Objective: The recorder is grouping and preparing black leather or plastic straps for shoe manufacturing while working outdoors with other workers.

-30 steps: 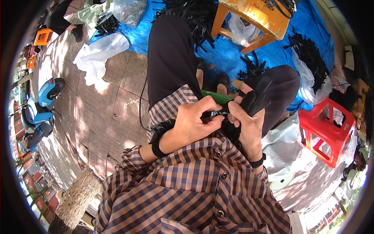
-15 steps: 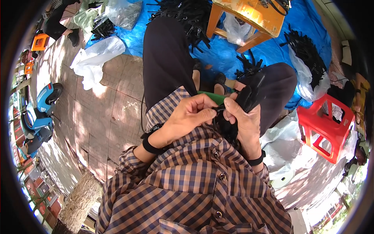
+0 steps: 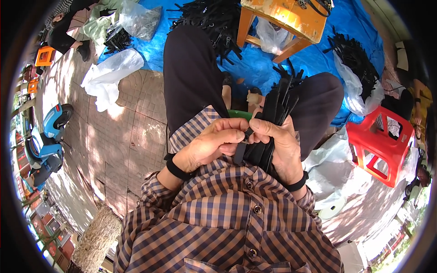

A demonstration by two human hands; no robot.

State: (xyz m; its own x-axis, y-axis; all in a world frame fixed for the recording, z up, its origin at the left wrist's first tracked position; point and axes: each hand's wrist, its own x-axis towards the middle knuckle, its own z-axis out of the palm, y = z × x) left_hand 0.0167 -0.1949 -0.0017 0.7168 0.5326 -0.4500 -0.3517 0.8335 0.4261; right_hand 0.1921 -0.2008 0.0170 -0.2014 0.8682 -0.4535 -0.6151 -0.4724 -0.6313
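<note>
Over my lap, my right hand point(image 3: 280, 143) is closed round a bundle of black straps point(image 3: 260, 155). Their narrow ends fan out above the fingers, and wider flat ends hang below. My left hand point(image 3: 214, 142) meets it from the left, thumb and forefinger pinched on one strap point(image 3: 239, 152) of the same black kind. Between the two sets of fingertips sits a small dark fitting point(image 3: 248, 133), too covered to make out. Part of a green object point(image 3: 241, 114) shows behind the hands.
On a blue tarp point(image 3: 248, 68) lie heaps of black straps point(image 3: 207, 27), more straps point(image 3: 353, 57) in a plastic bag, and an orange wooden stool point(image 3: 284, 22). A red plastic stool point(image 3: 378, 145) stands at right. A white bag point(image 3: 114, 75) and blue scooter point(image 3: 45, 141) are at left.
The strap bundle has swung more upright in my right hand, its ends now fanned apart. My left fingers have shifted slightly, and a flat strap end now shows below them.
</note>
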